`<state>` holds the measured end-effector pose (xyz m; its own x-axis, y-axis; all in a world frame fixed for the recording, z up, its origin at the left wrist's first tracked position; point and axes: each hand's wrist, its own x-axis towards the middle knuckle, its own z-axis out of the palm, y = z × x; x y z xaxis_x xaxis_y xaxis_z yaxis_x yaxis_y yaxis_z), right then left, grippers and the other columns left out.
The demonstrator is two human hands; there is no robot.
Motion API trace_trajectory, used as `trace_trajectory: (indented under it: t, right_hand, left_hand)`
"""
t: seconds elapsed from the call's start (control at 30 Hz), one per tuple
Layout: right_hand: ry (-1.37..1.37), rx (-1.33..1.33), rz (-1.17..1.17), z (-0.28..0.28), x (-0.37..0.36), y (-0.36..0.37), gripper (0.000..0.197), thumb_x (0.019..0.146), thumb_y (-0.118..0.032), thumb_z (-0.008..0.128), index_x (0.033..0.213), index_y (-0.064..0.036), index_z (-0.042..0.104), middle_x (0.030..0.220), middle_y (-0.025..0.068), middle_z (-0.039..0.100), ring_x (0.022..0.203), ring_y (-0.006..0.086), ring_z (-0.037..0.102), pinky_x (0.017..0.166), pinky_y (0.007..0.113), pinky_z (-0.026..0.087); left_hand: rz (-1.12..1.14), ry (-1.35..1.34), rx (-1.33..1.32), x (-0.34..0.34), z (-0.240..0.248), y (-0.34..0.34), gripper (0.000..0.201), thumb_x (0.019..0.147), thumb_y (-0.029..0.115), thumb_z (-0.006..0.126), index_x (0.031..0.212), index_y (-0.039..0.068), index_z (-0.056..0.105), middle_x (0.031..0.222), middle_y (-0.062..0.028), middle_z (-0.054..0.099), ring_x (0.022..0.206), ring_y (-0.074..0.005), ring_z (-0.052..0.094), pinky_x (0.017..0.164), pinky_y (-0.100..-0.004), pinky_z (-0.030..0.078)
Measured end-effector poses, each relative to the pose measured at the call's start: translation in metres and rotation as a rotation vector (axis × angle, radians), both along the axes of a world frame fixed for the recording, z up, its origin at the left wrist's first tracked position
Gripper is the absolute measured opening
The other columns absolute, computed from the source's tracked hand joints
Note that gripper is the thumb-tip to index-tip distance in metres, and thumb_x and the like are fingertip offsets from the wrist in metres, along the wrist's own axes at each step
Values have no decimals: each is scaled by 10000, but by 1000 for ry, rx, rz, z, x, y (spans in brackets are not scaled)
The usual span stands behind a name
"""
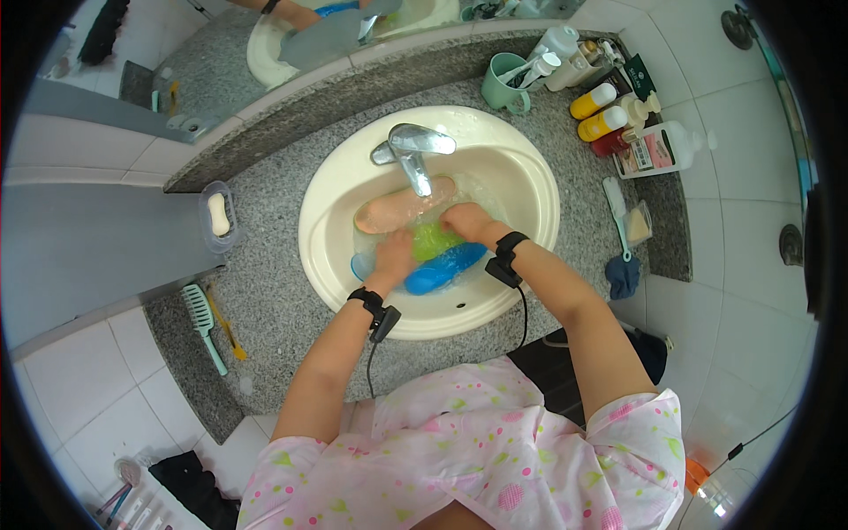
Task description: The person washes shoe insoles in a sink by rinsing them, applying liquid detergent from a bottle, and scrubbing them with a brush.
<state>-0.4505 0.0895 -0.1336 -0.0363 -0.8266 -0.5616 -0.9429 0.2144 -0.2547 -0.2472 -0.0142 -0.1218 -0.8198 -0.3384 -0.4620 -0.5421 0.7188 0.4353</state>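
Note:
Both my hands are down in the water of a cream wash basin (pixel 318 221). My left hand (pixel 394 256) and my right hand (pixel 465 221) press together on a green object (pixel 431 238) that looks soft, perhaps a cloth or sponge. A blue slipper-shaped thing (pixel 442 269) lies just under them near the basin's front. A pink one (pixel 402 208) lies behind them, below the chrome tap (pixel 413 150). Each wrist wears a black band with a cable.
On the grey granite counter stand a soap dish (pixel 218 215) and a green comb (pixel 203 322) at the left. A green mug with brushes (pixel 508 79), several bottles (pixel 609 119) and a blue brush (pixel 618 216) are at the right. White tiled walls surround it.

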Motion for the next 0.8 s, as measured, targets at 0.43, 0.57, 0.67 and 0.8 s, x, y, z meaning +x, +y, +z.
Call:
trace_trajectory:
  t: [0.43, 0.57, 0.67, 0.8]
  right_hand:
    - [110, -305, 118, 21, 7, 16, 225, 758, -147, 634, 981, -121, 629, 969, 108, 628, 937, 310, 625, 775, 444, 497]
    - [-129, -143, -52, 35, 5, 2, 151, 759, -148, 607, 894, -101, 655, 886, 117, 654, 826, 323, 658, 724, 439, 515]
    - [44, -81, -124, 35, -4, -9, 196, 783, -147, 584, 963, -106, 650, 959, 123, 656, 925, 309, 642, 777, 445, 510]
    - [149, -378, -203, 28, 5, -14, 266, 815, -162, 562, 1071, -118, 619, 1135, 141, 617, 1065, 297, 590, 845, 497, 485]
  left_hand:
    - [-213, 88, -106, 5, 8, -8, 440, 707, 206, 696, 1111, 55, 608, 1121, -166, 556, 1050, -333, 554, 863, -458, 467]
    - [-137, 7, -35, 7, 9, -24, 217, 751, 195, 643, 900, 38, 655, 963, -181, 608, 939, -354, 596, 815, -473, 459]
    - [59, -38, 23, 3, 22, -37, 182, 756, 181, 635, 873, 41, 649, 972, -180, 608, 947, -351, 591, 808, -469, 451]
    - [253, 102, -353, 10, 28, -44, 289, 733, 175, 672, 994, 66, 614, 1169, -164, 551, 1094, -326, 525, 861, -464, 428]
